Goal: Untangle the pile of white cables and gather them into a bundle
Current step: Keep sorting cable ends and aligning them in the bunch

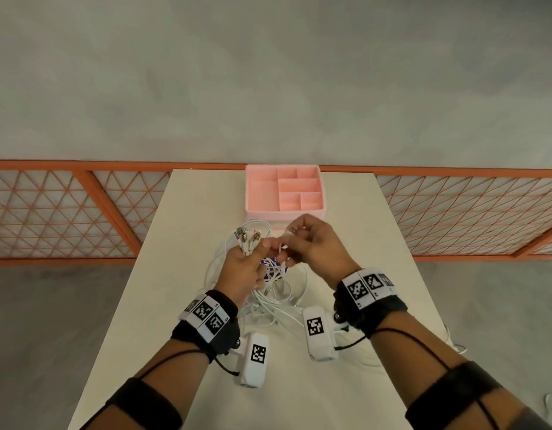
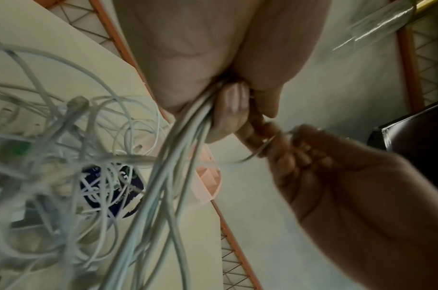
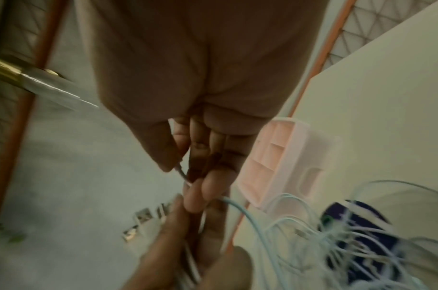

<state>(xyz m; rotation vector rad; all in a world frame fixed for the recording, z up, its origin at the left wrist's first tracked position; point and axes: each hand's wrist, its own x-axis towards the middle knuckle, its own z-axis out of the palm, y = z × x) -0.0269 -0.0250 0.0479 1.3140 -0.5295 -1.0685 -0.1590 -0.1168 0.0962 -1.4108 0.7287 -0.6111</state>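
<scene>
A tangle of white cables [image 1: 278, 293] lies on the cream table [image 1: 181, 212] and hangs from both raised hands. My left hand [image 1: 248, 266] grips a bunch of cables [image 2: 178, 149], with several USB plugs [image 1: 247, 235] sticking up out of the fist. My right hand [image 1: 305, 243] pinches a single cable end, its metal plug [image 1: 291, 231] showing above the fingers. The two hands touch at the fingertips. In the right wrist view the cable [image 3: 247, 215] runs down from my fingers [image 3: 200, 194] into the pile [image 3: 337, 235]. A dark blue card [image 1: 270, 263] lies under the cables.
A pink divided tray [image 1: 285, 190] stands at the far end of the table, just beyond the hands. Orange mesh railings [image 1: 82, 212] run behind the table. More white cable [image 1: 451, 346] trails over the table's right edge.
</scene>
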